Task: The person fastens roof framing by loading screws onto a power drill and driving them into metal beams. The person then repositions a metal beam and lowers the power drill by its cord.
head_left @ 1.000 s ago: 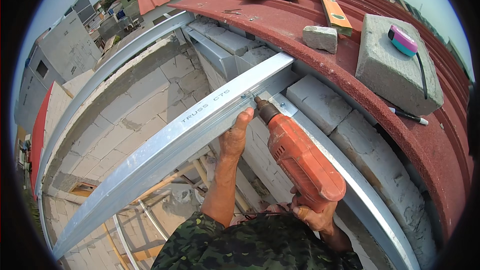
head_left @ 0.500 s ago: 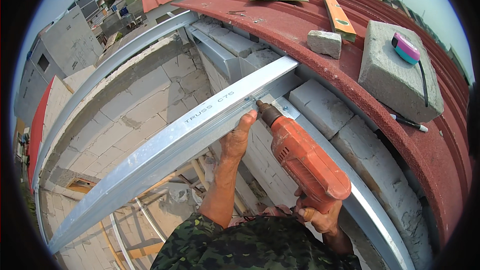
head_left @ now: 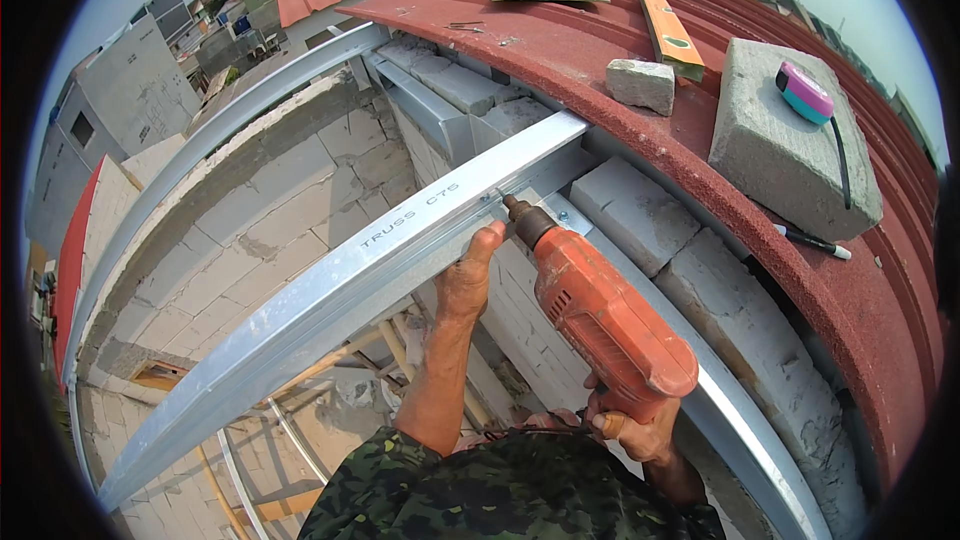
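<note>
Red roof [head_left: 580, 40]; left hand [head_left: 463, 280] gripping dark-lettered beam [head_left: 335, 265], right hand [head_left: 640, 432] clamped on orange drill [head_left: 612, 325].

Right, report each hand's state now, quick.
Left hand: up against the silver metal beam; whether it grips cannot be told.
Right hand: closed, holding the orange drill by its handle.

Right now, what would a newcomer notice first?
Probably the orange drill in the right hand, right of centre, its nose near the left hand. Next, the long silver beam slanting from lower left up toward the red roof. Then the pink-and-teal tape measure on the grey block, upper right.
</note>
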A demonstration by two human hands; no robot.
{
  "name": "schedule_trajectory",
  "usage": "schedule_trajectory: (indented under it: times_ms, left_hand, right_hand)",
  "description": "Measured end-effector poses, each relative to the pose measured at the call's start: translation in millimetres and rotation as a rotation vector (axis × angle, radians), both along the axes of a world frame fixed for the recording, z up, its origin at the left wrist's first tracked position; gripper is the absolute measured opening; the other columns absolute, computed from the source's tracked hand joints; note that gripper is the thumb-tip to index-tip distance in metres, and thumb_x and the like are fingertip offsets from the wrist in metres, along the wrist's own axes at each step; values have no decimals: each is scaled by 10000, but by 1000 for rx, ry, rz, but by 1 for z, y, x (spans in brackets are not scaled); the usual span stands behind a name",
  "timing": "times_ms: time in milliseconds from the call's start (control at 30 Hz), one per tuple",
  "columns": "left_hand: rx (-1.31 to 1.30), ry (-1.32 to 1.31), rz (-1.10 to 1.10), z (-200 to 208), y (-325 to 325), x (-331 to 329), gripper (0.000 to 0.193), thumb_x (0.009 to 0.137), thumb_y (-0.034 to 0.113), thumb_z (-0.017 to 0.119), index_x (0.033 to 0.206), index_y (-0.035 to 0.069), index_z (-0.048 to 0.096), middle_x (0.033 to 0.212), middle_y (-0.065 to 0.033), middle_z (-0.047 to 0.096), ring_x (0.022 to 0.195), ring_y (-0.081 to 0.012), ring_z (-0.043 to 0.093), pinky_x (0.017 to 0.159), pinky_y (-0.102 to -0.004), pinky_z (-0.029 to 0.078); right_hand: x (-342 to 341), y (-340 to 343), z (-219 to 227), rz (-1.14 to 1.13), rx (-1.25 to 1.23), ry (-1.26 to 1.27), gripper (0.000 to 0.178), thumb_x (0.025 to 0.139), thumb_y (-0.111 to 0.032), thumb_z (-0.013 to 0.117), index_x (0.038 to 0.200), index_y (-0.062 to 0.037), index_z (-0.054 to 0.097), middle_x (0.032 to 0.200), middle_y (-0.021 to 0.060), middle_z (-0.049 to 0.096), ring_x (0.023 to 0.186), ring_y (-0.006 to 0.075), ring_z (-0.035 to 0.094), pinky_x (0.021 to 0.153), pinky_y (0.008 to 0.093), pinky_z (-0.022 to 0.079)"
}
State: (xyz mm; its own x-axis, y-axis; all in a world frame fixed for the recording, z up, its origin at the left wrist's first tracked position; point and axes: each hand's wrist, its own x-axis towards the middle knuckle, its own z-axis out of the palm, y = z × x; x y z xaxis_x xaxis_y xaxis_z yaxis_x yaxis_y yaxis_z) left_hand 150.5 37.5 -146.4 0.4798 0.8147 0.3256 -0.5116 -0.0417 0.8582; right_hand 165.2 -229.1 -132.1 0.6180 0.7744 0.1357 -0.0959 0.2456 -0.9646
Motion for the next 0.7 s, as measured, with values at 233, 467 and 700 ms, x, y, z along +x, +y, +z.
schedule_trajectory:
  times_ms: [233,467,700]
  left_hand:
    - [-13,33,-17,3,-2,1,391,802,211,696,1131,17,611,1030,-92,590,940,-167,574,848,-332,483]
    - [-127,82,-18,4,-2,2,328,802,166,656,1088,7,629,992,-75,599,894,-159,571,848,-337,461]
    - [-218,118,-36,7,-6,4,321,801,151,614,1078,-12,597,1054,-74,581,1013,-183,536,969,-335,391]
  right_hand:
    - [3,0,-2,18,20,-11,695,720,29,711,1329,63,379,1055,209,564,749,207,611,594,307,513]
    - [3,2,14,22,-41,0,697,722,53,651,1352,63,354,1028,209,562,681,199,609,507,294,487]
    - [-1,7,32,0,-44,147,683,713,81,596,1351,78,352,1018,227,560,585,198,594,429,292,442]
